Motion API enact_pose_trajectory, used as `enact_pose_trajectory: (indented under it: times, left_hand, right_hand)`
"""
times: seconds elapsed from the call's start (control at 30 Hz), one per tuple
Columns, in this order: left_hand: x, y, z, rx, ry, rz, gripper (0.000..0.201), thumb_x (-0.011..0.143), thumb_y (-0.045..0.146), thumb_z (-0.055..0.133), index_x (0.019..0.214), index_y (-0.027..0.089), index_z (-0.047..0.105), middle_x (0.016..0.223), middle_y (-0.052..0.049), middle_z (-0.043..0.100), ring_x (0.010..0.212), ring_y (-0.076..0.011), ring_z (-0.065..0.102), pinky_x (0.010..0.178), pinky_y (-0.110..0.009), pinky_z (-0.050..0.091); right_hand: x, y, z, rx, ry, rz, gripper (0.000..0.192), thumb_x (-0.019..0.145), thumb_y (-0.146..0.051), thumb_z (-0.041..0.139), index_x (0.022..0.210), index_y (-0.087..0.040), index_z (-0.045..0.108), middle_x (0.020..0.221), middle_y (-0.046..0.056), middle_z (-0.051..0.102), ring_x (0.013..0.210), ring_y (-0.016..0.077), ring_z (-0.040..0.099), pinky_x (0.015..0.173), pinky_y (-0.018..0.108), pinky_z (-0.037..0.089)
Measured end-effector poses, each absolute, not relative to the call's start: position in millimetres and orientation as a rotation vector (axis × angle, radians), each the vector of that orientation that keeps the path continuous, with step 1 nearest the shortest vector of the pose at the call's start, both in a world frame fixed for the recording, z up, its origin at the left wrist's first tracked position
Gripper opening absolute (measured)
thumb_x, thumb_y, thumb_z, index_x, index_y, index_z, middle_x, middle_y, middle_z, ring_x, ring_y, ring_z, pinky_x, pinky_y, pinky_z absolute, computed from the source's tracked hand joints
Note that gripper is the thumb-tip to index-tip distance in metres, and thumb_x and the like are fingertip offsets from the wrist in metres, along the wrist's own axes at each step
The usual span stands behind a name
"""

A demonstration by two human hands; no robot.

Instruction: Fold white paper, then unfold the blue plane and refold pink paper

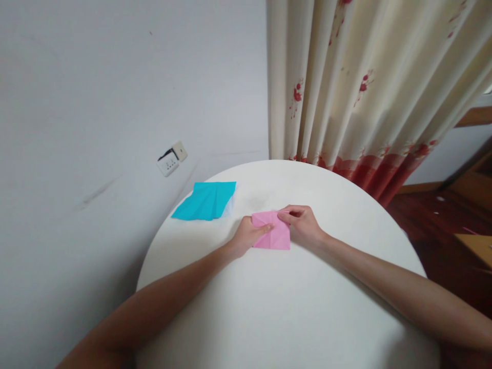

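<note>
Between my two hands is a pink sheet of folded paper [280, 239], roughly square, with crease lines across its face. My left hand [246, 238] grips its left side, the thumb lying over the front and the fingers hidden behind. At the upper right corner my right hand [303, 221] pinches the paper between thumb and forefinger. To the left, beyond my left hand, a creased blue sheet of paper [209, 201] lies on the table, with a whitish sheet partly showing under its right edge.
The round white table [284, 307] carries the papers. A pale wall [115, 102] with a socket [168, 163] borders it on the left. Cream curtains [346, 92] with red patterns hang behind. Dark floor and a wooden piece of furniture [474, 246] show at right.
</note>
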State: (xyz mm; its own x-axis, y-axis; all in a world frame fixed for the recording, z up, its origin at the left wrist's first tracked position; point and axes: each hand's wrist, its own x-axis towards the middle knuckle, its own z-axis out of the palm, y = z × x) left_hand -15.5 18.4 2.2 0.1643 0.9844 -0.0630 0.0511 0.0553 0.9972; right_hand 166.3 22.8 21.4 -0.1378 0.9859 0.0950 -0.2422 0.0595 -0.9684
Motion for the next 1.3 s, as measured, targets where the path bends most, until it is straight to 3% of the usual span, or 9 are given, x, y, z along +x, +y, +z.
enact_pose_trajectory:
  times: [0.33, 0.47, 0.57, 0.67, 1.0, 1.17, 1.3]
  left_hand:
    - [-16.8, 22.2, -1.7, 1.182, 1.162, 1.123, 0.044, 0.063, 0.04, 0.084, 0.094, 0.011, 0.074, 0.101, -0.013, 0.074, 0.085, -0.0236, 0.069, 0.076, -0.034, 0.054]
    - [-16.2, 23.0, -0.7, 1.118, 1.087, 1.202, 0.046, 0.065, 0.04, 0.084, 0.099, 0.01, 0.072, 0.104, -0.014, 0.073, 0.089, -0.0249, 0.069, 0.08, -0.036, 0.054]
    - [-15.8, 22.1, 0.3, 1.095, 1.091, 1.201, 0.046, 0.064, 0.04, 0.084, 0.097, 0.01, 0.072, 0.1, -0.014, 0.074, 0.086, -0.0253, 0.069, 0.076, -0.036, 0.055]
    - [-15.0, 21.0, 0.4, 1.086, 1.084, 1.178, 0.045, 0.064, 0.039, 0.084, 0.097, 0.011, 0.072, 0.101, -0.014, 0.074, 0.086, -0.0253, 0.069, 0.075, -0.035, 0.055]
    - [-27.1, 37.2, 0.5, 1.049, 0.994, 1.245, 0.039, 0.071, 0.044, 0.078, 0.089, 0.01, 0.073, 0.087, -0.01, 0.074, 0.077, -0.0195, 0.068, 0.072, -0.029, 0.051]
    - [-41.0, 51.3, 3.5, 0.988, 0.974, 1.339, 0.032, 0.071, 0.037, 0.079, 0.087, 0.01, 0.073, 0.093, -0.011, 0.074, 0.086, -0.019, 0.067, 0.082, -0.031, 0.051]
    - [-44.0, 53.8, 7.0, 0.899, 0.954, 1.341, 0.039, 0.078, 0.043, 0.074, 0.098, 0.009, 0.07, 0.1, -0.015, 0.073, 0.092, -0.0201, 0.068, 0.087, -0.033, 0.051]
  right_hand:
    - [192.7, 47.6, 17.7, -1.086, -1.203, 0.922, 0.034, 0.073, -0.048, 0.071, 0.073, -0.015, 0.072, 0.069, 0.005, 0.067, 0.062, 0.0138, 0.052, 0.057, 0.026, 0.038]
    - [183.5, 35.5, 13.7, -1.1, -1.392, 1.239, 0.05, 0.08, -0.061, 0.059, 0.065, -0.013, 0.065, 0.065, 0.005, 0.063, 0.058, 0.0128, 0.05, 0.051, 0.025, 0.034]
    - [172.1, 22.2, 9.5, -1.141, -1.548, 1.388, 0.051, 0.074, -0.061, 0.066, 0.056, -0.015, 0.054, 0.049, -0.003, 0.045, 0.047, 0.0074, 0.034, 0.044, 0.024, 0.021]
    - [168.7, 17.3, 7.0, -1.177, -1.608, 1.36, 0.053, 0.072, -0.06, 0.068, 0.051, -0.017, 0.045, 0.046, -0.006, 0.033, 0.045, 0.0056, 0.026, 0.043, 0.024, 0.015]
    - [177.5, 25.6, 3.7, -1.136, -1.647, 1.332, 0.051, 0.076, -0.058, 0.065, 0.057, -0.01, 0.065, 0.049, 0.002, 0.053, 0.044, 0.0066, 0.034, 0.043, 0.023, 0.021]
    - [180.3, 24.9, 10.8, -1.15, -1.641, 1.332, 0.05, 0.073, -0.057, 0.067, 0.056, -0.01, 0.066, 0.053, 0.006, 0.06, 0.046, 0.0088, 0.042, 0.043, 0.023, 0.025]
    - [182.7, 26.6, 13.2, -1.158, -1.596, 1.314, 0.052, 0.072, -0.059, 0.068, 0.055, -0.01, 0.065, 0.048, 0.004, 0.056, 0.042, 0.0078, 0.038, 0.043, 0.024, 0.025]
